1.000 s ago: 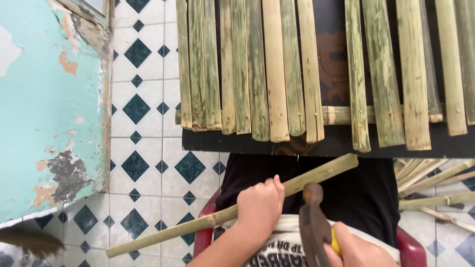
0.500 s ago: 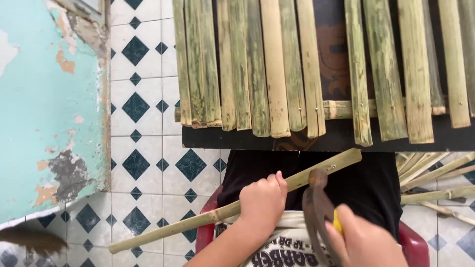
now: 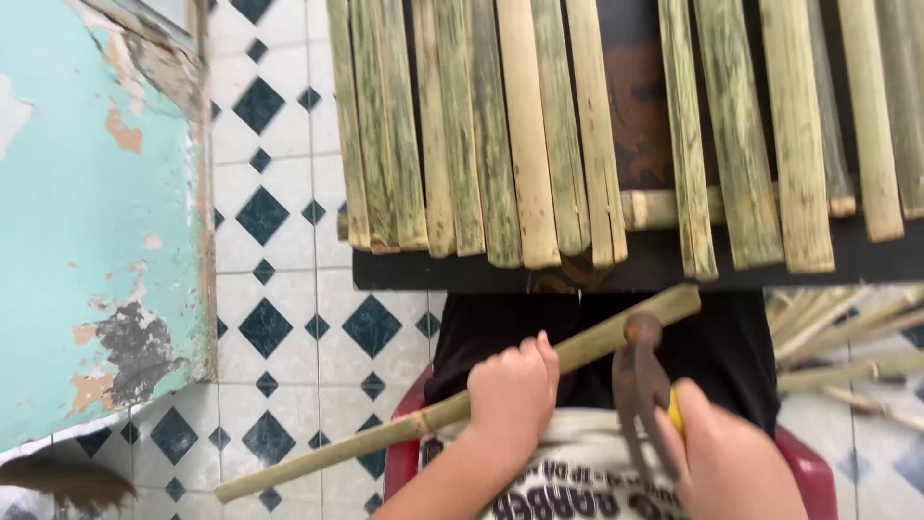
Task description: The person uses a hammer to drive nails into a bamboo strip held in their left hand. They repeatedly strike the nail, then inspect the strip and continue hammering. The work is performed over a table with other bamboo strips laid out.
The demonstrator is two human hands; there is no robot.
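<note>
Raised since 1s ago: rusty blade (image 3: 639,385), right hand (image 3: 729,462) gripping; left hand (image 3: 512,393) clamps bamboo stick (image 3: 452,409).

The bamboo slats (image 3: 527,135) run off the top edge of the frame, so their full length cannot be seen. The right hand (image 3: 727,462) at lower right is blurred and cut by the bottom edge, hiding the grip of the rusty blade (image 3: 637,390). A blurred brown shape (image 3: 63,481) sits at lower left, unidentifiable.
</note>
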